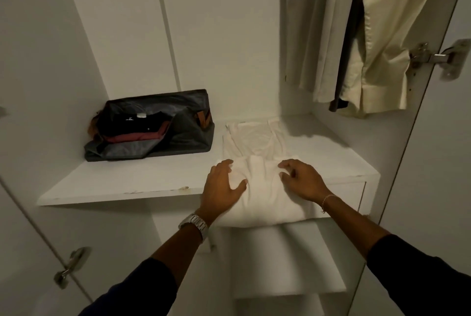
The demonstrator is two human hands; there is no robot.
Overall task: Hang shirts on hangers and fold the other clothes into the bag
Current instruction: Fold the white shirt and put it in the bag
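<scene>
hands 2 (224, 183) (300, 178) | bag (188, 137) 1, shelf's back-left corner | folded clothes (135, 132) inside 2 | white garment (260, 142) 1, front edge | hanging shirts (382, 35) 3 | hinges (433, 58) 2

Bag (153, 132) far left on shelf (102, 183); folded garment (260, 163) right of it; hanging shirts (356, 35) above, far right.

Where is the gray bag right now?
In the head view the gray bag sits open on the white wardrobe shelf, at its left rear, just left of the white garment under both hands, with folded dark clothes inside.
</scene>
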